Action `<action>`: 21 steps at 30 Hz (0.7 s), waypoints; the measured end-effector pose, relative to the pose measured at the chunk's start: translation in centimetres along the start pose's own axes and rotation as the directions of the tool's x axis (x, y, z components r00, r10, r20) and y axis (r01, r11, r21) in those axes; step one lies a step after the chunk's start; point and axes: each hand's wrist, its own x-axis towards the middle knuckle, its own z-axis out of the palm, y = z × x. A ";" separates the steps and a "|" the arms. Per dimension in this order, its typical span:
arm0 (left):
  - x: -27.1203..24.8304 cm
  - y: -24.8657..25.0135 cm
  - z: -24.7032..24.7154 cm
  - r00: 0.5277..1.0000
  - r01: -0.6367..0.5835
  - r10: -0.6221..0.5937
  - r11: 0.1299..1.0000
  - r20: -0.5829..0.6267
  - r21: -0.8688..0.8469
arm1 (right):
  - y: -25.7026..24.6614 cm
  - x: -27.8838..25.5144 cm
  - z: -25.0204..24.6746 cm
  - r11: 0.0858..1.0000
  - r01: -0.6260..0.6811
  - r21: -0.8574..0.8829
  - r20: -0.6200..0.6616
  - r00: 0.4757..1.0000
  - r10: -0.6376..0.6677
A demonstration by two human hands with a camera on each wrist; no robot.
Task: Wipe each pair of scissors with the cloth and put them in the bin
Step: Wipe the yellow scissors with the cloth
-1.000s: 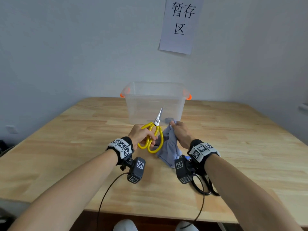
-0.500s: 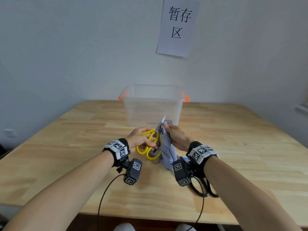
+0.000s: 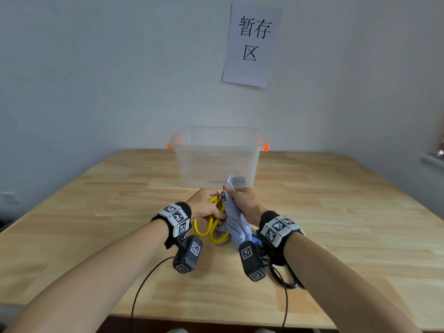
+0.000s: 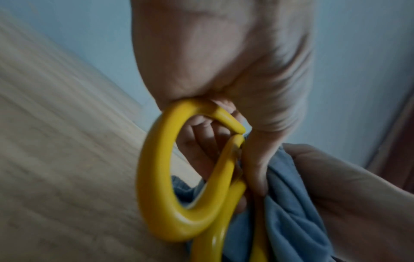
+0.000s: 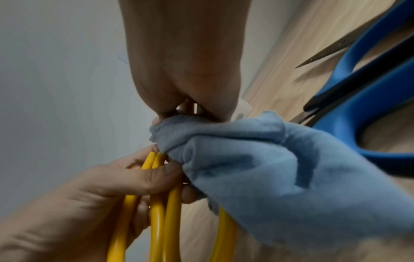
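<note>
Left hand: the left hand point(image 3: 206, 205) is clamped round the looped handles of the yellow scissors point(image 3: 211, 228), fingers curled through the loops, as the left wrist view shows point(image 4: 190, 186).
Right hand: the right hand point(image 3: 242, 200) grips the blue-grey cloth point(image 3: 236, 223) bunched over the blades; only the blade tip point(image 3: 230, 178) pokes out above the fingers.
Hands together: the two hands touch, held above the middle of the table point(image 3: 336, 212), just in front of the bin.
Bin: a clear plastic bin point(image 3: 216, 159) with orange handle clips point(image 3: 171, 145) stands near the far edge of the table, close to the wall; dark items lie on its floor point(image 3: 237, 180), too dim to name.
Other scissors: blue-handled scissors point(image 5: 367, 99) lie flat on the table beside the right wrist, their dark blades pointing away.
Edges: the near table edge point(image 3: 216, 320) runs under the forearms; the far edge meets the wall behind the bin.
Open room: bare wood spreads wide to the left and right of the hands and bin.
Writing: a paper sheet point(image 3: 249, 44) on the wall above the bin reads "暂存区" in black characters.
Markers: black-and-white square code tags sit on both wristbands point(image 3: 176, 217) and on the wrist cameras.
</note>
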 end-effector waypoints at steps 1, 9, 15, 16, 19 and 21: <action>0.0 -0.2 0.1 1.000 0.000 0.000 1.000 0.012 0.008 | -0.1 0.0 0.0 0.999 0.002 -0.048 -0.022 1.000 -0.003; -0.1 -1.2 0.3 0.993 -0.035 0.038 0.999 0.114 -0.023 | 0.1 1.1 -1.1 0.998 0.036 -0.057 -0.114 0.993 -0.042; 0.0 -1.3 0.4 0.994 -0.034 0.042 0.997 0.102 -0.076 | -0.7 0.6 -1.6 0.999 0.014 0.032 -0.105 0.994 -0.011; 0.0 -1.3 0.4 0.995 -0.041 0.048 0.995 0.082 -0.087 | -0.5 0.3 -1.4 0.999 0.014 0.035 -0.064 0.998 -0.012; 0.2 -1.5 0.2 0.996 -0.029 0.040 0.991 0.083 -0.129 | -0.1 -0.4 -1.1 1.000 0.020 -0.023 -0.009 1.000 -0.021; -0.1 -1.6 0.2 0.990 -0.008 0.028 0.989 0.137 -0.145 | -0.1 0.0 -1.6 0.999 0.032 -0.013 -0.052 0.998 -0.033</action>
